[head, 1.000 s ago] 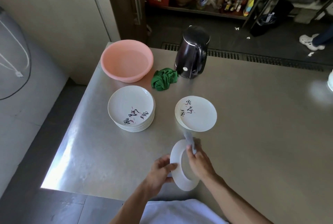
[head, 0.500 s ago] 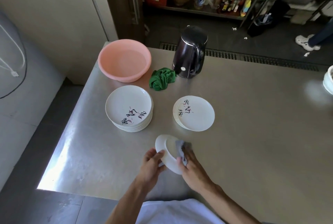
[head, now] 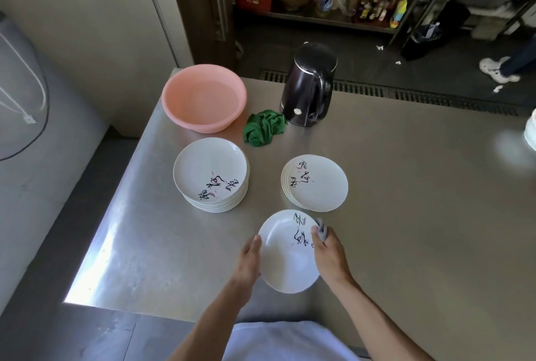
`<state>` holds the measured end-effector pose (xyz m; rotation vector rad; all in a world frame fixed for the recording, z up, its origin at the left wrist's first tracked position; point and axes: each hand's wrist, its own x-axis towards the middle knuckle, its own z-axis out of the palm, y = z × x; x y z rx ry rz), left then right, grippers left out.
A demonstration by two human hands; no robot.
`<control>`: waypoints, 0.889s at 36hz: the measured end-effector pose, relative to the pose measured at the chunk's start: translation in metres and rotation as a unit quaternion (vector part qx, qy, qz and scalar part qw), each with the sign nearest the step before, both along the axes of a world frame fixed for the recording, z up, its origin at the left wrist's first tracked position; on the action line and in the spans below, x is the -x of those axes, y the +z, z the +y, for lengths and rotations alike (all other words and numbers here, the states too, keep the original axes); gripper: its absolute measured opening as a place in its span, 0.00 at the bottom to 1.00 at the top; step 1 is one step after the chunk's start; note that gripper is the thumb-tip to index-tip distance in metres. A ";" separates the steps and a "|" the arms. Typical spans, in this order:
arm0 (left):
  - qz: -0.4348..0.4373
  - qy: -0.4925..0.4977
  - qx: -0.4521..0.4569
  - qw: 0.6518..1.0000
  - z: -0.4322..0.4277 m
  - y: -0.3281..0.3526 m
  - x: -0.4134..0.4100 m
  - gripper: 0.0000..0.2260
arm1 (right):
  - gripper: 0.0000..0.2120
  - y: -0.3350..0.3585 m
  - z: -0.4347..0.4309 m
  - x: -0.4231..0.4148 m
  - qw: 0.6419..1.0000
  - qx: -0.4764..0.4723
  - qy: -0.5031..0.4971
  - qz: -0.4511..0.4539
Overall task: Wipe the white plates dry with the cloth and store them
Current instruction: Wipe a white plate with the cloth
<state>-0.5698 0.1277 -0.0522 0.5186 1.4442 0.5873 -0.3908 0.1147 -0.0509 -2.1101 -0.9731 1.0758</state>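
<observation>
The white plate (head: 285, 256) is held face up just above the near part of the worktop (head: 406, 215), between the two hands. Its left rim is gripped by the left hand (head: 249, 259), whose back is turned up and whose fingers are laid along the edge; the thumb is hidden. Its right rim is met by the right hand (head: 329, 253), whose fingers are curled round a small grey cloth (head: 322, 230) that is pressed against the plate's edge beside the dark brush lettering. Both forearms are stretched forward from the bottom of the view.

Just beyond the held plate, a lower stack of plates (head: 316, 183) is set on the worktop, slightly fanned, with lettering on the top one. To its left and well apart from it, a taller stack of plates (head: 210, 172) is seen, also lettered on top.

Farther back, a crumpled green cloth (head: 264, 128) is laid between a pink basin (head: 203, 96) at the far left corner and a dark kettle (head: 310, 85); the cloth is touching the kettle's base. Whether the basin is filled with water cannot be told.

Past the worktop, a shelf (head: 319, 15) is crowded with bottles and bags.
</observation>
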 end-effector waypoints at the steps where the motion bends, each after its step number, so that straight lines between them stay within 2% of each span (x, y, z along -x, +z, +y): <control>1: -0.010 0.004 0.012 1.000 -0.002 0.000 0.002 0.14 | 0.12 -0.003 -0.001 -0.003 1.000 0.005 -0.011 0.011; 8: -0.058 -0.064 0.011 0.996 -0.015 0.002 0.014 0.12 | 0.15 -0.017 -0.016 -0.015 0.994 0.054 -0.090 -0.011; 10: -0.068 -0.060 -0.007 0.996 -0.017 0.002 0.014 0.12 | 0.16 -0.016 -0.020 -0.015 0.990 0.036 -0.134 -0.026; 12: -0.060 -0.052 -0.019 0.997 -0.016 0.002 0.014 0.12 | 0.12 -0.016 -0.023 -0.015 0.989 -0.004 -0.136 -0.056; 14: -0.050 -0.047 -0.021 0.997 -0.015 0.001 0.012 0.14 | 0.11 -0.014 -0.024 -0.010 0.992 -0.039 -0.071 -0.092; 16: -0.051 -0.048 -0.024 0.997 -0.014 0.004 0.009 0.15 | 0.15 -0.012 -0.023 -0.001 0.990 -0.062 0.041 -0.118; 17: -0.055 -0.050 -0.029 0.997 -0.014 0.006 0.007 0.15 | 0.16 -0.013 -0.022 0.002 0.981 -0.072 0.114 -0.143; 19: -0.062 -0.053 -0.041 0.996 -0.013 0.011 0.002 0.15 | 0.20 -0.013 -0.020 0.012 0.940 -0.072 0.260 -0.210; 20: -0.065 -0.050 -0.046 0.996 -0.013 0.012 0.000 0.15 | 0.22 -0.012 -0.020 0.017 0.926 -0.068 0.305 -0.213; 25: -0.053 -0.013 -0.059 0.997 -0.003 0.011 -0.001 0.13 | 0.24 0.005 -0.024 0.036 0.884 -0.143 0.436 -0.086; 27: -0.056 0.013 -0.066 0.996 0.002 0.012 0.003 0.14 | 0.22 0.006 -0.027 0.027 0.871 -0.158 0.458 -0.077; 30: -0.049 0.057 -0.074 0.994 0.006 0.013 0.008 0.16 | 0.21 -0.003 -0.032 0.004 0.852 -0.161 0.445 -0.224; 32: -0.051 0.043 -0.088 0.994 0.004 0.016 0.008 0.16 | 0.25 -0.009 -0.028 -0.003 0.843 -0.132 0.424 -0.302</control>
